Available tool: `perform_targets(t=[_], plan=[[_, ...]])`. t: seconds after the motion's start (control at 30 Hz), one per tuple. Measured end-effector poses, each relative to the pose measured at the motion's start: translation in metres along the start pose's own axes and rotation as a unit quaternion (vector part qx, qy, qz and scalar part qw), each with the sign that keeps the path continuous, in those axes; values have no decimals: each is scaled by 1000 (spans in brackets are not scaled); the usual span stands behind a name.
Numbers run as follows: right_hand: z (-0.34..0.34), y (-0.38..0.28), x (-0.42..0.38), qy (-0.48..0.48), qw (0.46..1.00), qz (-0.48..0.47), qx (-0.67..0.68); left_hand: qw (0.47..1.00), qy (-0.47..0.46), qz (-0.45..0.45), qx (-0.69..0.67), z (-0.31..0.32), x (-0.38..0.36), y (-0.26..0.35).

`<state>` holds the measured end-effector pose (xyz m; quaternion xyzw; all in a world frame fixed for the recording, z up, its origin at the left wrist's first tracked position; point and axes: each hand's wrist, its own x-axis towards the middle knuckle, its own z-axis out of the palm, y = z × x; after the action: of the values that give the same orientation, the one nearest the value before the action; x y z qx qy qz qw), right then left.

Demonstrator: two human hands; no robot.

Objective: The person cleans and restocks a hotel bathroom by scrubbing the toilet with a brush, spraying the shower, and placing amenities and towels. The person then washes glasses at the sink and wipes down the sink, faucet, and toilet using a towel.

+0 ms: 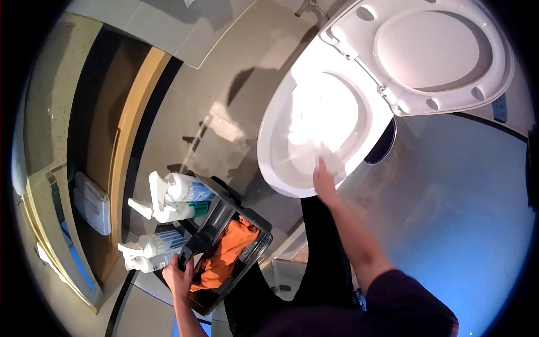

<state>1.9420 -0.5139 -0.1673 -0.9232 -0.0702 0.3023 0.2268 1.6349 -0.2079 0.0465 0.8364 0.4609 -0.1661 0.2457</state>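
My left hand (179, 274) is closed around the black handle of a caddy (263, 229) at the lower left. Several white spray bottles (188, 189) stand in the caddy's left side, and an orange cloth (229, 251) lies in its right side. Over the front rim of the white toilet bowl (273, 151) reaches my right hand (324, 178), blurred by motion. Something whitish shows beside its fingers, too unclear to name. The toilet seat (368, 67) is raised, and bright glare covers much of the bowl's inside.
A dark round bin (383, 145) stands right of the toilet. Wooden shelving (130, 123) with a folded white towel (92, 203) is on the left. A grey panel (168, 28) juts out at the top, and my dark-clothed legs are below.
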Motion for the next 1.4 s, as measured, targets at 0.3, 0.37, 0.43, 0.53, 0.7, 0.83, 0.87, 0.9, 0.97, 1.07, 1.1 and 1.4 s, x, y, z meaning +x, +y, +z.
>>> perform_targets(t=[0.3, 0.37, 0.43, 0.53, 0.7, 0.83, 0.87, 0.9, 0.97, 1.07, 1.1, 1.4], plan=[[-132, -40, 98, -27, 920, -131, -369, 1000, 11, 13, -9, 1, 0, -2], [-178, -25, 84, -60, 888, -39, -453, 1000, 7, 7, -17, -1, -3, 0], [-167, 34, 40, -115, 896, -10, -429, 999, -15, -22, -21, -7, -1, 8], [-143, -7, -44, -289, 932, 36, -218, 1000, 8, -6, -8, -7, -2, 9], [-180, -55, -85, -369, 899, -64, -228, 1000, 6, 1, 0, -5, 1, 6], [-259, -17, 6, -229, 703, -195, -645, 1000, -26, -17, 3, -8, 1, 9], [-252, -19, 41, -163, 711, -204, -653, 999, -32, -22, 5, -7, 3, 9], [-234, -14, 83, -120, 752, -191, -619, 999, -31, -25, 4, -5, 3, 8], [-169, -33, 140, -148, 802, -153, -558, 1000, -28, -11, 6, -2, 4, 1], [-42, 29, 164, -120, 942, -76, -304, 999, -32, -18, -3, -1, 6, 0], [-3, 44, 134, -22, 976, -81, -200, 999, -33, -19, -5, -2, 7, 4], [-27, -40, -53, -183, 841, 232, 454, 999, -31, 0, -9, -13, 8, 9]])
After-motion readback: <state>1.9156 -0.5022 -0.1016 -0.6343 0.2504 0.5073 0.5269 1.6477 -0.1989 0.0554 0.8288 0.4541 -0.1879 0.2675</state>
